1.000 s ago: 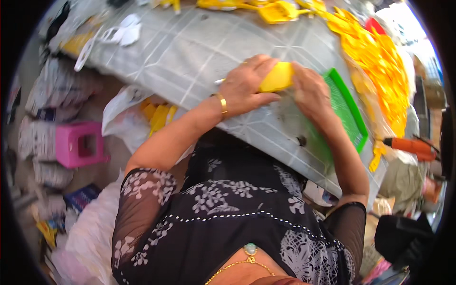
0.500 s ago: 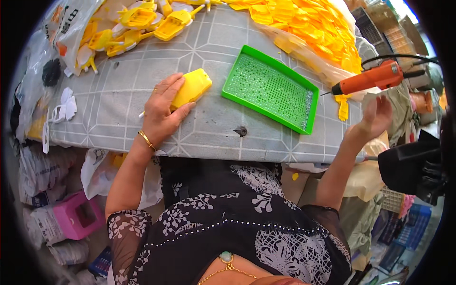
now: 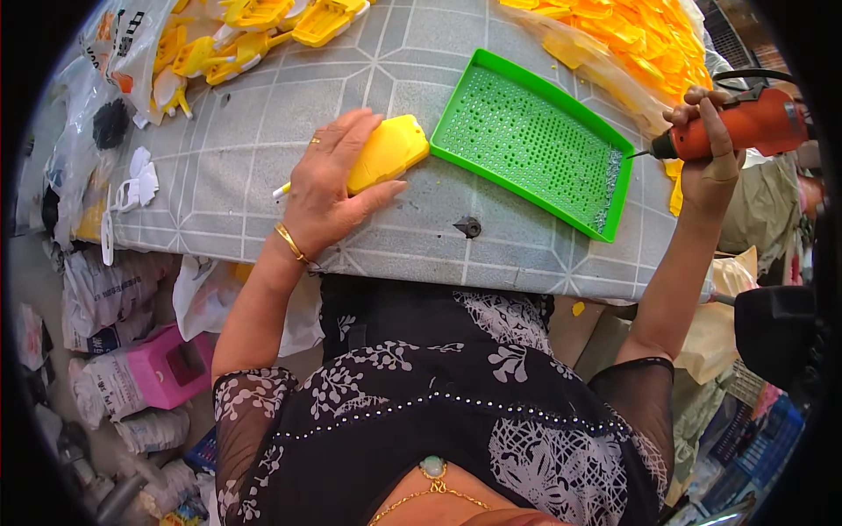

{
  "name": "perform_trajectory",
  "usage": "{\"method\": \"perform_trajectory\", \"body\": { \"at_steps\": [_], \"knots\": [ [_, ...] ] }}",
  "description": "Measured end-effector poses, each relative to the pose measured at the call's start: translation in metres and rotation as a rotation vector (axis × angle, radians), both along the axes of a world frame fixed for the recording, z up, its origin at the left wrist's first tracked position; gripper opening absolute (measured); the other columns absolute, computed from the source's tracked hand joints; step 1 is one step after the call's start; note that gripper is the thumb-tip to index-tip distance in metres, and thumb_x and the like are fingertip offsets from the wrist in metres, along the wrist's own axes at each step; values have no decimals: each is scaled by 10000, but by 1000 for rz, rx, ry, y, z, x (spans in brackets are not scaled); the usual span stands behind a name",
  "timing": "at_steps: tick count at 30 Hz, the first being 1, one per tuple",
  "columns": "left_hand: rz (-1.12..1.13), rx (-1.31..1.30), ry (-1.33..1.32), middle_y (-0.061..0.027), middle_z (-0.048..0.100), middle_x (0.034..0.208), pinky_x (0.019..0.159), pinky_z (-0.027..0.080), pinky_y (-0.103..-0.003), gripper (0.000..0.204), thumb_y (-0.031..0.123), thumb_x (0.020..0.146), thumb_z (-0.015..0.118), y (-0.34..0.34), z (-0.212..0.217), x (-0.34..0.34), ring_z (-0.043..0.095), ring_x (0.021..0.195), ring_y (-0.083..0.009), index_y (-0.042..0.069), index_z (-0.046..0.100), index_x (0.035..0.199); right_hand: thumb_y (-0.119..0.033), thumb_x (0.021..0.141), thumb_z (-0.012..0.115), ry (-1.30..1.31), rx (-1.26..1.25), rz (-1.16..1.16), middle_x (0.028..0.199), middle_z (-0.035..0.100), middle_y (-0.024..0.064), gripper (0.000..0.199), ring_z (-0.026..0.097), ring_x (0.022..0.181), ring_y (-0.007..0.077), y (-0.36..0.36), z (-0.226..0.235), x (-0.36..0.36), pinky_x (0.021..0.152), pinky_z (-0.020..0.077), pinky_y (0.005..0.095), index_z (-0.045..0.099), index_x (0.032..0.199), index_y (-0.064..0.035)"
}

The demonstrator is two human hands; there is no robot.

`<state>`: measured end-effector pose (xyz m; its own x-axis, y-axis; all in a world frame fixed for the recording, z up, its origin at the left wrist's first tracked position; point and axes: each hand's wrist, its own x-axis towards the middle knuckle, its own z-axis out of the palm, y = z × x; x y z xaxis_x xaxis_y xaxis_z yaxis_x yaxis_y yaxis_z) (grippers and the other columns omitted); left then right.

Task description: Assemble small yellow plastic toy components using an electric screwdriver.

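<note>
My left hand (image 3: 329,186) is closed around a yellow plastic casing (image 3: 395,151) on the table, thumb along its near side. A short white stem (image 3: 281,190) sticks out past the wrist side of that hand. At the right, my right hand (image 3: 712,167) grips an orange electric screwdriver (image 3: 761,120), fingers wrapped over its front part. Its thin bit points left, above the right end of a green perforated tray (image 3: 516,194); I cannot tell whether it touches the rim. Small silvery screws (image 3: 611,186) lie along the tray's right end.
Yellow-and-white plastic assemblies (image 3: 232,57) are heaped at the far left. Loose yellow parts (image 3: 636,44) spill from a clear bag at the far right. White loop-shaped pieces (image 3: 139,186) lie near the left edge. A small dark fitting (image 3: 471,228) sits near the front edge.
My right hand has risen and closed around the electric screwdriver, which was hanging free before. The left hand keeps its hold on the casing. The whole view has shifted slightly.
</note>
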<state>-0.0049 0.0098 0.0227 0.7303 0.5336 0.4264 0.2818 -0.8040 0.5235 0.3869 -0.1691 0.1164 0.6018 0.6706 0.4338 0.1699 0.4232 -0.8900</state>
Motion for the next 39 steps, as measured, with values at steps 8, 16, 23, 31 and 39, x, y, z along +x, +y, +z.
{"method": "perform_trajectory", "body": {
  "at_steps": [8, 16, 23, 31, 39],
  "knots": [
    [-30, 122, -32, -167, 632, 1299, 978, 494, -448, 596, 274, 808, 825, 6, -14, 6, 625, 1122, -367, 6, 630, 1303, -49, 890, 714, -20, -5, 291, 792, 582, 43, 194, 662, 764, 199, 60, -10, -58, 770, 589, 396, 590, 1038, -37],
    [-14, 136, -58, -148, 634, 1280, 930, 503, -425, 579, 259, 795, 832, 7, -17, 9, 633, 1100, -341, 18, 645, 1287, -99, 893, 700, 123, -36, 264, 741, 497, 1, 163, 502, 662, 136, 80, -34, -81, 727, 446, 343, 600, 1020, -78],
    [-3, 127, -61, -143, 631, 1278, 929, 501, -424, 587, 267, 787, 836, 7, -18, 10, 634, 1095, -334, 24, 648, 1287, -99, 894, 697, 147, -16, 303, 752, 506, -2, 164, 499, 676, 139, 86, -45, -78, 754, 436, 357, 608, 1031, -90],
    [1, 116, -65, -141, 632, 1271, 926, 508, -427, 596, 263, 767, 846, 7, -19, 12, 639, 1086, -337, 28, 656, 1280, -102, 887, 709, 124, -29, 254, 717, 516, 14, 138, 515, 647, 143, 87, -47, -80, 724, 458, 345, 593, 953, -69],
    [0, 129, -76, -139, 641, 1253, 920, 517, -430, 571, 241, 752, 846, 9, -19, 9, 646, 1074, -339, 26, 668, 1250, -87, 902, 698, 186, 40, 282, 712, 509, 15, 118, 511, 632, 139, 88, -39, -81, 703, 470, 346, 591, 940, -56]
  ]
}}
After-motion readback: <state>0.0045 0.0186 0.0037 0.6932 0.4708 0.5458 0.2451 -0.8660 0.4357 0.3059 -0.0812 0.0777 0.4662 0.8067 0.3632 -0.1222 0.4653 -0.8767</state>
